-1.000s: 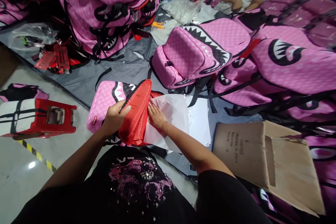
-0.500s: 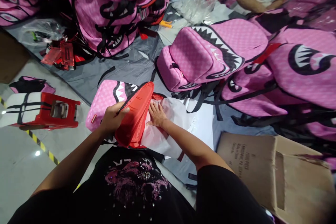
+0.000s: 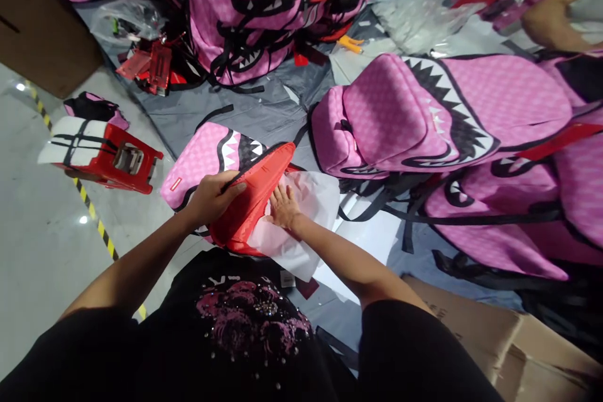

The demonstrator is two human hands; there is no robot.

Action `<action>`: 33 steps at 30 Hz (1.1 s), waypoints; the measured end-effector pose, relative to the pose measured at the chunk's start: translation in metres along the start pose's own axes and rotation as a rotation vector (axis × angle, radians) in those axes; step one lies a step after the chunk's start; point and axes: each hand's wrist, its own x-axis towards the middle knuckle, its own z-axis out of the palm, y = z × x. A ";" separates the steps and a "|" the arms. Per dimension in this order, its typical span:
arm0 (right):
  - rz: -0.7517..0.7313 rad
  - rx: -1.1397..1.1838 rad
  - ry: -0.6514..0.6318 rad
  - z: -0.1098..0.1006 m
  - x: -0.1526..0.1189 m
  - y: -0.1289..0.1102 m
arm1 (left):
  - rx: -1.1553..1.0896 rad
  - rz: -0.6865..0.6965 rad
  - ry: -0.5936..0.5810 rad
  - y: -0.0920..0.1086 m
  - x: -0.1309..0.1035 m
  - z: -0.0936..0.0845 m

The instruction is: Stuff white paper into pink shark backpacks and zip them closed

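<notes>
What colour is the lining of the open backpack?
Red lining, held open by the left hand; head view.

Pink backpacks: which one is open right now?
The backpack under the person's hands. The left hand holds its red-lined flap up while the right hand presses white paper inside. The others lie closed.

The pink backpack (image 3: 202, 157) is woven cloth with a matt checkered print; its opened red lining (image 3: 249, 201) looks like smooth, faintly shiny nylon. The tissue paper (image 3: 301, 213) is thin, translucent, crinkled. The stool (image 3: 120, 160) is glossy red plastic; the floor (image 3: 38, 232) polished.
</notes>
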 end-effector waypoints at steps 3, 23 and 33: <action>0.033 0.042 0.034 -0.002 0.013 -0.004 | 0.024 0.000 0.006 0.002 -0.003 0.006; -0.114 0.075 -0.068 -0.006 0.002 -0.035 | 0.056 0.033 -0.022 0.008 -0.004 0.008; -0.013 0.381 0.026 -0.020 0.012 -0.061 | 0.020 0.004 0.002 0.011 -0.001 0.015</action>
